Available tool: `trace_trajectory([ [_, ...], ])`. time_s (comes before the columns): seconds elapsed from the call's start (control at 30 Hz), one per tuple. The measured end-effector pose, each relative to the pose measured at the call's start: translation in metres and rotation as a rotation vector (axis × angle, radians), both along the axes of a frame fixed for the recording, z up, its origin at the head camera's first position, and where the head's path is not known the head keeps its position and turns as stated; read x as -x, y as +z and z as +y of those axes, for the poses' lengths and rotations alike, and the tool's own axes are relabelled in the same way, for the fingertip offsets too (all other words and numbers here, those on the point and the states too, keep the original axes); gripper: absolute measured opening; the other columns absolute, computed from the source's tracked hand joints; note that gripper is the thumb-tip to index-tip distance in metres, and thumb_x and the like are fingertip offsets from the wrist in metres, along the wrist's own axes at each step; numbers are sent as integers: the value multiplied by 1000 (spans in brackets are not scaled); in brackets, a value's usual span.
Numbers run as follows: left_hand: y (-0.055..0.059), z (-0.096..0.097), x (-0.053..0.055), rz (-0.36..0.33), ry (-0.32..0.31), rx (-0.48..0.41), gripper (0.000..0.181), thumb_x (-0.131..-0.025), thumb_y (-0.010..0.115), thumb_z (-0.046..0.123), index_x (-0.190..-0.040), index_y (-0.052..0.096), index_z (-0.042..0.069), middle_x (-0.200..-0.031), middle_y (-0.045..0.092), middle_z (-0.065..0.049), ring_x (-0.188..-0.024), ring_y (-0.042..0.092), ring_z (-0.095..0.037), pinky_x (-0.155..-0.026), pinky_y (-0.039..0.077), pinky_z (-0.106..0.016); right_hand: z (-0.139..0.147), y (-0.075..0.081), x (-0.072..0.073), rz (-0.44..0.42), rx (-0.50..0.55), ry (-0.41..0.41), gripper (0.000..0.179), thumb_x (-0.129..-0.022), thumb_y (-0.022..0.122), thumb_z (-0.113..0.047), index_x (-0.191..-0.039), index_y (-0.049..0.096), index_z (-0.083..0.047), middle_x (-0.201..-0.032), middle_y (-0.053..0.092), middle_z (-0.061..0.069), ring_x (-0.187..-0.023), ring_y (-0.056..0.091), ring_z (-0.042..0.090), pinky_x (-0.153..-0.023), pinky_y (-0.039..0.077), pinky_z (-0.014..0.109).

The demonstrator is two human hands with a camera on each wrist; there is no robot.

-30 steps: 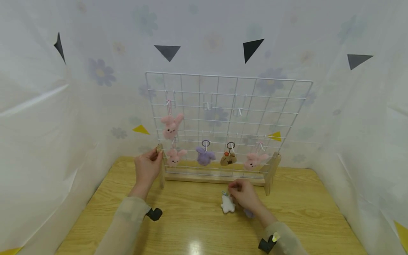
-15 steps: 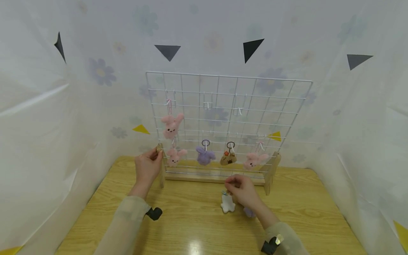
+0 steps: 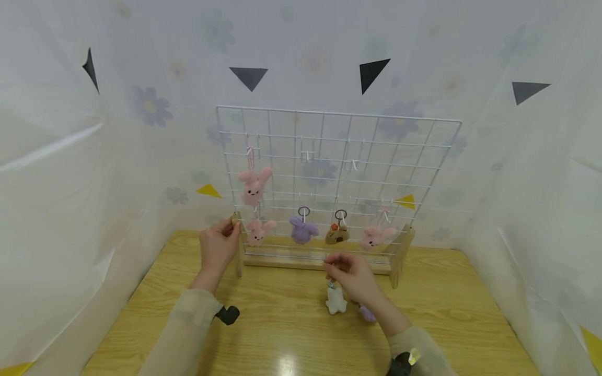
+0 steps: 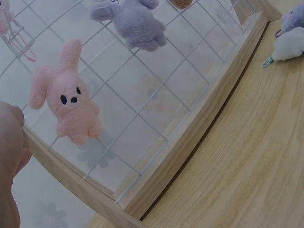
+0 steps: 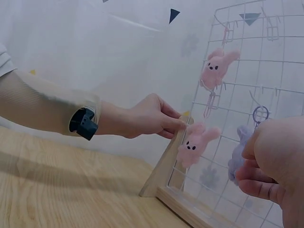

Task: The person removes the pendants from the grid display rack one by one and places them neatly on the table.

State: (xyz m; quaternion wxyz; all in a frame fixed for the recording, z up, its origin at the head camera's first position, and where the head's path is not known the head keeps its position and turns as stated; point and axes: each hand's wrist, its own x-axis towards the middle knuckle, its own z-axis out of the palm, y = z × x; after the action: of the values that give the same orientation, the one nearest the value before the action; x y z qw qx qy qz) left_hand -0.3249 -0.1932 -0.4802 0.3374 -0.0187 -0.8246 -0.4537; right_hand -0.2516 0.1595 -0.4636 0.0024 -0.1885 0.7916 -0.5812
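Note:
My left hand (image 3: pixel 218 248) grips the top of the left wooden post (image 3: pixel 240 258) of a display stand that carries a white wire grid (image 3: pixel 329 114). Low in front of the stand is my right hand (image 3: pixel 355 277), thumb and fingers loosely bent, with nothing visible between them. Just under it lies a white plush keychain (image 3: pixel 336 303), its teal clasp (image 4: pixel 267 62) loose on the table in the left wrist view. A lilac plush keychain (image 3: pixel 367 313) lies beside it, partly hidden by the right wrist. A pink bunny (image 4: pixel 73 97) hangs near my left hand.
On the grid's lower hooks also hang a purple bunny (image 3: pixel 302 232), a brown plush (image 3: pixel 336 235) and another pink bunny (image 3: pixel 373 237). Higher up hangs one more pink bunny (image 3: pixel 254 190); two upper hooks are bare. Pale curtains surround the wooden table (image 3: pixel 263 329).
My right hand has drifted left and slightly up, passing over the top of the white plush keychain and uncovering more of the lilac one. My left hand has stayed on the post.

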Motion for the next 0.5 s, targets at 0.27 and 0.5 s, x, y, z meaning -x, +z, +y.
trace_trajectory([
  [0.27,-1,0,0,10,1,-1,25,-98,78,10,-114,77,-8,-97,78,-22,-80,79,-31,-67,65,-39,-6,19,1,41,19,32,14,-103,71,-6,-108,73,7,-87,74,9,-77,71,32,-68,63,33],
  [0.5,-2,-1,1,18,2,4,24,-97,78,11,-114,78,-7,-97,78,-21,-79,79,-30,-67,65,-42,-9,24,3,99,46,60,9,-102,71,-3,-104,74,5,-85,73,9,-72,70,19,-65,63,33],
])
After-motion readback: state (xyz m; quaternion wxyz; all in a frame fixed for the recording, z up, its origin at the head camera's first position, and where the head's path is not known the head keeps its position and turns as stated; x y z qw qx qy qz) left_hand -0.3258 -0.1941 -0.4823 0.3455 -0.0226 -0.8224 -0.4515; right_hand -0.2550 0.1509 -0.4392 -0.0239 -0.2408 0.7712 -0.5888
